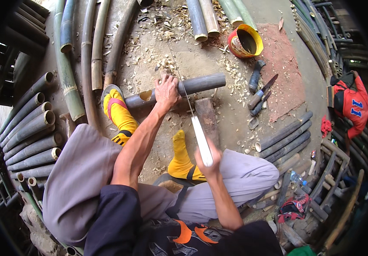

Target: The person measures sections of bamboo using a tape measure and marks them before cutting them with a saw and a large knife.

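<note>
Below you, your left hand presses down, fingers wrapped, on one dark bamboo pole lying across one wooden block on the ground, while your right hand is closed around the white handle of one saw whose thin blade crosses the pole. Two feet in yellow socks brace beside it, one red-and-yellow bucket sits beyond, and six cut poles are stacked to your left.

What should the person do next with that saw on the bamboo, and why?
Probably draw the white-handled handsaw back toward the body: the right hand grips its handle, its thin blade lies across the grey bamboo pole, and the left hand pins that pole down.
</note>
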`<state>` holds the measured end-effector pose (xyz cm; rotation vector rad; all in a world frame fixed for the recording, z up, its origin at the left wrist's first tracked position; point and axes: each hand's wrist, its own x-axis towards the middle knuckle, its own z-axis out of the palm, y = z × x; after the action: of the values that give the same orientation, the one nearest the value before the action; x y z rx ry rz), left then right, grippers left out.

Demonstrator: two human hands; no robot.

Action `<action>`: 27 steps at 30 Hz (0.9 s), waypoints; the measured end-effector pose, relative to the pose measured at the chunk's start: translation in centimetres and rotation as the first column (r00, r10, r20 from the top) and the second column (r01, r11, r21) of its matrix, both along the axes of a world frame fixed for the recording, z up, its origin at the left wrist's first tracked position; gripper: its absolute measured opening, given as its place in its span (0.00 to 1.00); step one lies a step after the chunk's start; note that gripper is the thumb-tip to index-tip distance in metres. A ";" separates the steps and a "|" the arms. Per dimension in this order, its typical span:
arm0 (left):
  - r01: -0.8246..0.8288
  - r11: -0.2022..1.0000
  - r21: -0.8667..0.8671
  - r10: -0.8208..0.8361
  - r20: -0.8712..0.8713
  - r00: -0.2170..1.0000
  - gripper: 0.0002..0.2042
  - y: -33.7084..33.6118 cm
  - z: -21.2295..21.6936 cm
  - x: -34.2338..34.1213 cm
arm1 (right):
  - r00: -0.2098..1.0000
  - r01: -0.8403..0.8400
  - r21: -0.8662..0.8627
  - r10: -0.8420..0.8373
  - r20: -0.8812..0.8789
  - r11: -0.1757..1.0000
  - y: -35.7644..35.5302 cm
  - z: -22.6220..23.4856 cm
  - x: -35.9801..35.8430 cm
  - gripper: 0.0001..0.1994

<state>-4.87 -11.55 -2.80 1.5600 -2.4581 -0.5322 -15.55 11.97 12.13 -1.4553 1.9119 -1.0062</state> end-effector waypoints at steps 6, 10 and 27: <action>-0.009 0.996 0.093 0.001 0.079 0.997 0.23 -0.2 0.8 1.2 | 0.998 -0.044 0.019 0.045 -0.036 0.999 5.5 4.2 0.0 0.22; -0.008 0.999 0.033 0.007 0.039 0.999 0.21 -0.2 0.5 1.0 | 0.998 -0.027 0.121 0.033 -0.049 0.992 9.1 7.5 -0.3 0.24; 0.031 0.999 0.015 -0.032 0.051 0.998 0.26 0.0 0.6 0.5 | 0.999 -0.029 0.021 0.030 -0.035 0.999 3.2 1.2 0.0 0.19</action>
<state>-4.34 -11.53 -2.24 1.5614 -2.5258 -0.5225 -15.58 15.18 13.31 -1.4944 1.9142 -0.9504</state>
